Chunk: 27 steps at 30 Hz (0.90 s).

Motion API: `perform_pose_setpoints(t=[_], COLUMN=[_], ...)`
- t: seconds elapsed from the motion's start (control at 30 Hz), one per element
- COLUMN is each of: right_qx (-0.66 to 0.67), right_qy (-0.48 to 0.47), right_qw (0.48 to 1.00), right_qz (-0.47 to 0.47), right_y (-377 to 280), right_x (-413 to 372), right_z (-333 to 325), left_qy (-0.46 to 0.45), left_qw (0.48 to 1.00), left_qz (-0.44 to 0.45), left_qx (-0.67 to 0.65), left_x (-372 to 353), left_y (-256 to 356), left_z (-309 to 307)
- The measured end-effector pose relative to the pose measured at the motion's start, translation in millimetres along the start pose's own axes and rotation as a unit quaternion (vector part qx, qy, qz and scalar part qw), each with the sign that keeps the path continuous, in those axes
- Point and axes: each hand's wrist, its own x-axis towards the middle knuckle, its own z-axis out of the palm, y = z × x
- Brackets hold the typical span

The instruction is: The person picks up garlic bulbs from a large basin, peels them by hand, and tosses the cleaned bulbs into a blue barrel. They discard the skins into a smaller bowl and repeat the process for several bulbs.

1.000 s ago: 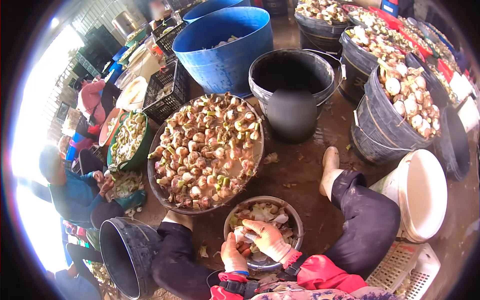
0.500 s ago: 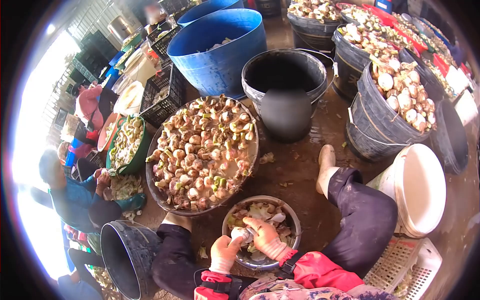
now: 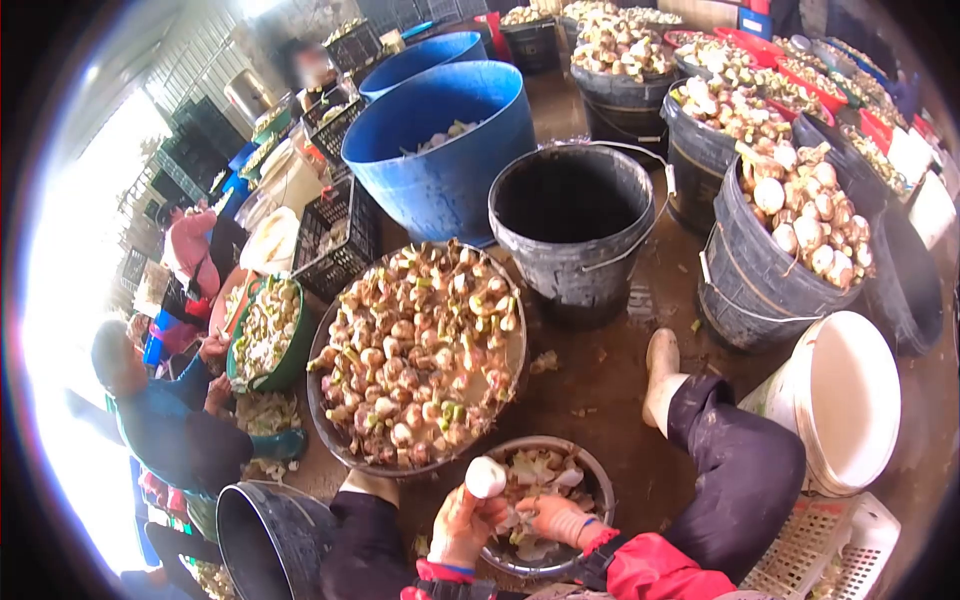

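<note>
My left hand (image 3: 460,530) is closed round a pale, smooth garlic bulb (image 3: 486,477), holding it up over the near left rim of a metal bowl (image 3: 606,492). Loose garlic skins (image 3: 545,475) fill that bowl. Over its near side is my right hand (image 3: 556,520), fingers bent together among the skins; whatever it grips, if anything, is hidden. Just beyond, a wide round tub (image 3: 330,440) holds many unpeeled garlic bulbs (image 3: 410,350) with short cut stems.
A black bucket (image 3: 570,255) stands ahead, with blue tubs (image 3: 440,150) behind. A bucket of garlic (image 3: 770,280) and a white bucket (image 3: 855,400) are at right. A tipped dark bucket (image 3: 265,540) lies at left. A co-worker (image 3: 170,420) sits beside a green basin (image 3: 290,370).
My left hand has raised the garlic bulb away from my right hand, which has moved right and down over the skins. The view has tilted up slightly.
</note>
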Motion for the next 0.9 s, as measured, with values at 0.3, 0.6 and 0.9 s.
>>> perform_pose_setpoints(t=[0.3,0.6,0.9], right_qx=[0.186,0.288,0.286], right_qy=[0.029,0.025,0.141], right_qw=[0.981,0.952,0.948], right_qz=[0.038,0.100,-0.016], right_y=[-24.5,-22.7,7.5], right_x=[-7.3,11.3,30.2], right_z=[-19.9,-24.7,11.3], left_qy=[-0.174,-0.097,-0.054], left_qw=[0.973,0.633,0.905], left_qz=[0.100,0.002,-0.011], left_qx=[0.113,0.768,0.421], left_x=[152.9,298.0,216.6], left_y=[114.5,40.4,66.8], left_z=[153.6,55.1,38.2])
